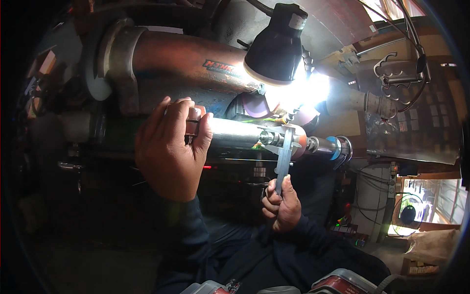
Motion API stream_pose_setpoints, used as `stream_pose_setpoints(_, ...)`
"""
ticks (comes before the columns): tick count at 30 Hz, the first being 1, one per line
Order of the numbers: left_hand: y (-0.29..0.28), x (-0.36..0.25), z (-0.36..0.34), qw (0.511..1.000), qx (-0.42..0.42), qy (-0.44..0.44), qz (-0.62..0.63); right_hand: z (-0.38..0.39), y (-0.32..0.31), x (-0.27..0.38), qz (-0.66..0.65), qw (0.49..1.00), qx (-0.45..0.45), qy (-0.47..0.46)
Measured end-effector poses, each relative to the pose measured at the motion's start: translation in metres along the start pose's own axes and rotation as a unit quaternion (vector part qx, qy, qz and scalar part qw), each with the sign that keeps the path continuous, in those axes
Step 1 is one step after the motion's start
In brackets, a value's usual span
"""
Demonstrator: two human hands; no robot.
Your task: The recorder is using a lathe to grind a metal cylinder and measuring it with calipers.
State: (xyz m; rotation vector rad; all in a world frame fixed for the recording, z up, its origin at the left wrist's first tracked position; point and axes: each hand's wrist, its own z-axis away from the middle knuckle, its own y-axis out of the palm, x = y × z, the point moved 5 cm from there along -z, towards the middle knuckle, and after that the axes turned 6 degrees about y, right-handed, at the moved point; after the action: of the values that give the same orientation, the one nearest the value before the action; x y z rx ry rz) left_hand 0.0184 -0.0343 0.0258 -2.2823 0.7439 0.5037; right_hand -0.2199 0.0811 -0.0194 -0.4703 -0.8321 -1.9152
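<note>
My left hand (pixel 171 149) grips a ringed metal fitting (pixel 192 126) at the left end of a bright horizontal steel cylinder (pixel 232 132), its fingers curled round it and partly hiding it. My right hand (pixel 281 206) is closed on the lower beam of a steel vernier caliper (pixel 284 159), held upright. The caliper's jaws are across a narrow stepped shaft (pixel 268 138) at the cylinder's right end; whether they touch it I cannot tell. Just right of them sit an orange disc (pixel 301 143) and a spindle with a blue band (pixel 334 148).
A black lamp (pixel 274 49) hangs over the work, glaring near a pinkish grinding wheel (pixel 257 105). Behind runs an orange-red machine housing (pixel 181 56). A handle with cables (pixel 401 78) hangs at upper right, a fan (pixel 407 215) stands by a window, and plastic cases (pixel 338 281) lie at the bottom.
</note>
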Motion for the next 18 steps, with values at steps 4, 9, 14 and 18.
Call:
stream_pose_setpoints(4, 0.0011, -0.0013, 0.0001, 1.0, 0.002, 0.001, 0.003, -0.0007, -0.0017, 0.0002, 0.0, 1.0, -0.002, -0.001)
stream_pose_setpoints(9, 0.0021, -0.0034, -0.0019, 1.0, 0.005, 0.002, -0.001, -0.0009, -0.0038, 0.0012, 0.005, 1.0, -0.001, -0.004)
stream_pose_setpoints(14, -0.0026, 0.0007, 0.0, 1.0, 0.001, 0.001, 0.009, -0.0008, 0.0001, -0.0013, 0.009, 1.0, 0.003, -0.001)
stream_pose_setpoints(18, 0.0024, -0.001, -0.0009, 1.0, 0.004, 0.007, 0.023, -0.0012, -0.004, 0.0005, 0.01, 1.0, -0.001, -0.006)
